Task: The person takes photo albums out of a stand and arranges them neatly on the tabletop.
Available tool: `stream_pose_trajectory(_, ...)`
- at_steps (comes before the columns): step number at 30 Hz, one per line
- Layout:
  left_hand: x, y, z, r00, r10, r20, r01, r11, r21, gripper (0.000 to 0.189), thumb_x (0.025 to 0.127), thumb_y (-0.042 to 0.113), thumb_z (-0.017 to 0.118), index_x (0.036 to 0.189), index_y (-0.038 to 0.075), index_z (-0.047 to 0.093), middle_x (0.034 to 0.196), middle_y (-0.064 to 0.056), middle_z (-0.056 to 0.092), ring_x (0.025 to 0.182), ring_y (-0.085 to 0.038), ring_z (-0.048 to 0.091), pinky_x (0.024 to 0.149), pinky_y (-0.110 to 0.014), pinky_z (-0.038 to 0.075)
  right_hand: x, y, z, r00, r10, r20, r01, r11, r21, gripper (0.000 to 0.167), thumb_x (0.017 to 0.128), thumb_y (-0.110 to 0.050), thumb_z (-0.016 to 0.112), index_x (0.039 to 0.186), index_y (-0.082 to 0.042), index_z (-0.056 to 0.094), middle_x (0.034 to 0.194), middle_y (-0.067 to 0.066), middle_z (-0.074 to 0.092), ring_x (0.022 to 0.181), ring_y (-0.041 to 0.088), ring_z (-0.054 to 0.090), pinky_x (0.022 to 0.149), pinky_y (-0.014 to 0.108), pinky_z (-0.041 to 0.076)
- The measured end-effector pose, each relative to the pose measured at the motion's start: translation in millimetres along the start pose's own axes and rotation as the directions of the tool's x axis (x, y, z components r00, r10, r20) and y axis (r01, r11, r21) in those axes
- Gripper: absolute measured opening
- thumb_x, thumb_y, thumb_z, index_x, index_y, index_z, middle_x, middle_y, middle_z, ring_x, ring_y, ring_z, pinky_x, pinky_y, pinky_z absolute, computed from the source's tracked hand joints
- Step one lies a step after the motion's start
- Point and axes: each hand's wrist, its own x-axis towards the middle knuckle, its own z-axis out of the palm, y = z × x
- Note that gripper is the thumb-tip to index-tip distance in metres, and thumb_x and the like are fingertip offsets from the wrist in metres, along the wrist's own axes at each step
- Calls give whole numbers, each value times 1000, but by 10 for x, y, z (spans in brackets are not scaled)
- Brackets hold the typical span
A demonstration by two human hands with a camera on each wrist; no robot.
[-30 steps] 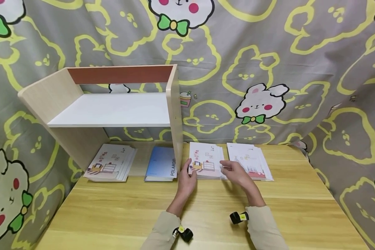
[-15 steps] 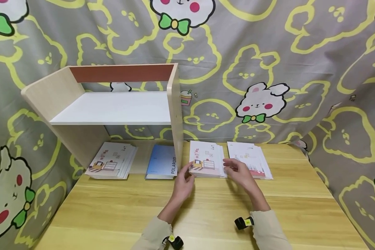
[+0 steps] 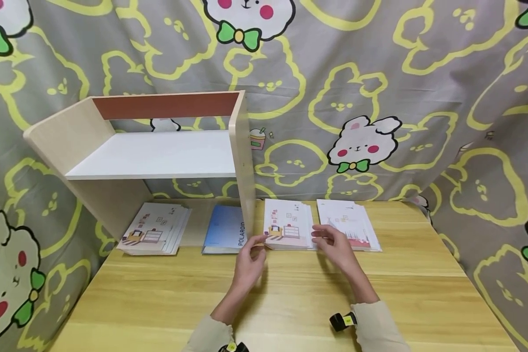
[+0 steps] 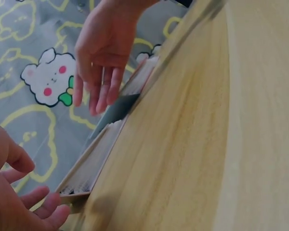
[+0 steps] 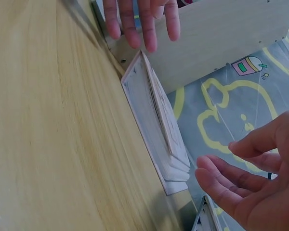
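Observation:
A pile of white booklets (image 3: 286, 222) with a pink and yellow room drawing lies on the table between my hands. Near its lower left corner is my left hand (image 3: 248, 264), the fingers loosely bent and holding nothing. My right hand (image 3: 338, 248) hovers at the pile's right edge with bent, parted fingers, overlapping the gap to a second booklet pile (image 3: 344, 220). In the right wrist view, the page edges of the middle pile (image 5: 156, 130) show, with air between them and my right fingertips. The left wrist view has both hands apart from each other.
Left of the hands stands a two-tier wooden bookshelf (image 3: 151, 155). Its lower level holds another booklet pile (image 3: 154, 227) and a blue POLAROID album (image 3: 223, 229) beside the right side panel. A patterned curtain (image 3: 290, 98) hangs behind the wooden table (image 3: 290, 293).
My left hand has drawn back from the middle pile, down and to the left. My right hand has shifted slightly rightward and down. The booklets have stayed in place.

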Motion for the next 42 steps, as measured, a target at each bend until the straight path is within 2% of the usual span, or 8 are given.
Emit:
stream_pose_trajectory(4,-19,9,-27,1000,16,26,-17,1000,6,37,94,-8,60,129,2,64,128,-21,62,112,-40,63,97,-45,55,1,2,7,1000,9,-11,-9,1000,21,31,99,6,58,130,10,61,119,30,67,110,40,67,83,20,54)
stream_pose_trajectory(11,-42,32,-124,996,31,89,-33,999,16,34,96,-4,62,130,1,63,130,-20,62,115,-40,62,95,-40,55,-30,-38,25,1000,18,-24,-16,997,79,31,102,4,55,132,9,60,120,29,67,107,40,68,87,42,59)
stream_pose_trajectory(15,-37,68,-203,993,36,109,-40,999,32,31,97,-1,63,128,2,64,130,-17,63,117,-38,62,95,-36,55,-43,-60,51,999,18,-32,-15,995,103,30,103,3,55,132,8,61,120,28,67,107,39,69,87,43,59)
stream_pose_trajectory(22,-38,71,-339,987,98,131,-102,995,22,25,101,4,63,125,1,67,123,-15,68,115,-40,63,95,-38,55,-55,-82,92,998,16,-55,-9,993,122,30,101,6,54,131,7,61,118,29,68,105,39,69,85,43,60)
stream_pose_trajectory(25,-34,55,-390,985,129,116,-131,991,8,24,101,4,64,124,3,67,121,-13,69,112,-38,65,93,-31,55,-57,-95,111,998,20,-56,-13,992,127,30,101,6,54,130,7,62,117,29,68,105,40,69,86,44,59)
stream_pose_trajectory(32,-32,52,-496,972,234,35,-230,969,-88,24,101,-2,60,124,-1,65,121,-24,65,111,-39,62,91,-26,55,-80,-131,145,998,27,-60,-18,990,138,32,100,7,53,130,6,62,117,28,68,105,38,69,87,45,59)
stream_pose_trajectory(37,-41,29,-596,966,257,-16,-258,960,-106,24,101,-2,59,125,-4,63,123,-26,63,111,-37,60,92,-23,54,-98,-146,197,999,18,-44,-12,991,136,31,101,4,53,131,5,62,117,27,69,105,39,69,88,46,59)
stream_pose_trajectory(42,-25,-2,-752,966,256,-40,-258,965,-56,26,102,-1,59,128,-5,60,123,-26,63,111,-40,59,90,-20,53,-115,-151,269,999,30,-34,-25,990,142,30,103,2,54,132,2,62,115,26,70,104,39,68,88,48,58)
